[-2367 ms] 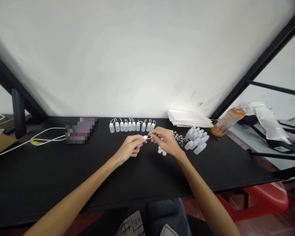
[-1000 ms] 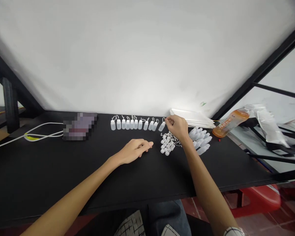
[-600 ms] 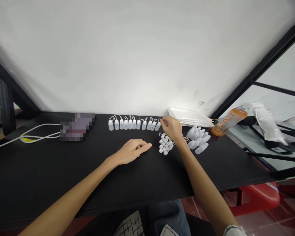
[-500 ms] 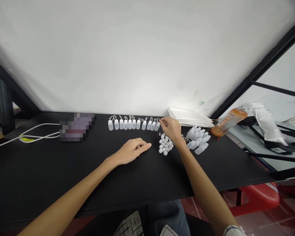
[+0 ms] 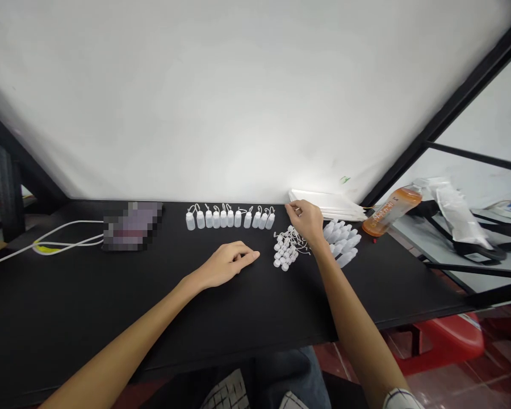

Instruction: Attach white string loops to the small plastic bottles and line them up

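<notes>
My left hand [image 5: 227,263] rests on the black table [image 5: 238,324], fingers loosely stretched to the right and holding nothing. My right hand [image 5: 305,221] hovers just right of a row of several small white capped bottles [image 5: 230,218] that stand along the back of the table. Its fingers are loosely bent and nothing shows in them. Directly below it lies a heap of small white caps with loops [image 5: 286,250]. To its right lies a pile of white bottles [image 5: 343,241] on their sides.
A stack of white sheets [image 5: 330,205] lies against the wall behind my right hand. An orange drink bottle [image 5: 389,211] lies at the table's right end. A blurred object [image 5: 130,226] and a white cable [image 5: 63,241] are at the left. A red stool [image 5: 451,341] stands below right.
My right hand carried a capped bottle to the right end of the row, set it there, let go and drew back to the right. My left hand dropped onto the table and stayed.
</notes>
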Demonstrator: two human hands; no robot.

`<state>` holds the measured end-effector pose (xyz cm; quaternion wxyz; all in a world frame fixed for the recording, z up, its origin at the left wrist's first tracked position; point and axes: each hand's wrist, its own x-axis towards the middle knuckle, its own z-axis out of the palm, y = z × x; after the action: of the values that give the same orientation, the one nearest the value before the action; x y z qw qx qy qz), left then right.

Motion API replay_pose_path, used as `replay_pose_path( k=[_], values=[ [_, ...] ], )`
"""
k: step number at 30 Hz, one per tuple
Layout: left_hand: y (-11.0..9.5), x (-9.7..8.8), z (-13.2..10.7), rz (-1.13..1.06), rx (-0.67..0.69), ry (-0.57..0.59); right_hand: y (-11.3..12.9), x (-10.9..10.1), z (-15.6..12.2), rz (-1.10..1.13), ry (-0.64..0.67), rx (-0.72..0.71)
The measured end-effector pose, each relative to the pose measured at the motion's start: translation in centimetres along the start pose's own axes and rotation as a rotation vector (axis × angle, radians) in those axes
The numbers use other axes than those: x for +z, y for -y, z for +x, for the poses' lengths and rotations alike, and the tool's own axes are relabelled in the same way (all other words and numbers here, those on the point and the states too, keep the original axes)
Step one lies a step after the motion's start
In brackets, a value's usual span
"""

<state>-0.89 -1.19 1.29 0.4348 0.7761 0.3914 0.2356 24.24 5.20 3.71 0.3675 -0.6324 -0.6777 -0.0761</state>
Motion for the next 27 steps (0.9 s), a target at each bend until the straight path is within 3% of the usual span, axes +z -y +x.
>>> replay_pose_path(
  k=[3,7,10,16,22,27],
  values=[
    [0.0,-0.1,0.0,-0.010,-0.005,-0.007,-2.0,-2.1,0.6,-0.133,-0.006,0.096],
    [-0.1,-0.3,0.0,-0.020,-0.014,-0.021,-5.6,-5.9,1.0,-0.316,-0.044,0.338],
    [-0.2,-0.4,0.0,-0.024,-0.016,-0.034,-7.8,-7.6,0.9,-0.356,0.070,0.473],
    [-0.3,-0.5,0.0,-0.030,-0.015,-0.034,-10.2,-7.0,0.8,-0.380,0.168,0.546],
    [-0.2,-0.5,-0.1,-0.019,-0.025,-0.024,-9.3,-6.1,1.0,-0.444,0.279,0.502],
    [-0.4,-0.5,-0.1,-0.014,-0.015,-0.016,-8.3,-6.1,0.8,-0.426,0.197,0.507]
  ],
)
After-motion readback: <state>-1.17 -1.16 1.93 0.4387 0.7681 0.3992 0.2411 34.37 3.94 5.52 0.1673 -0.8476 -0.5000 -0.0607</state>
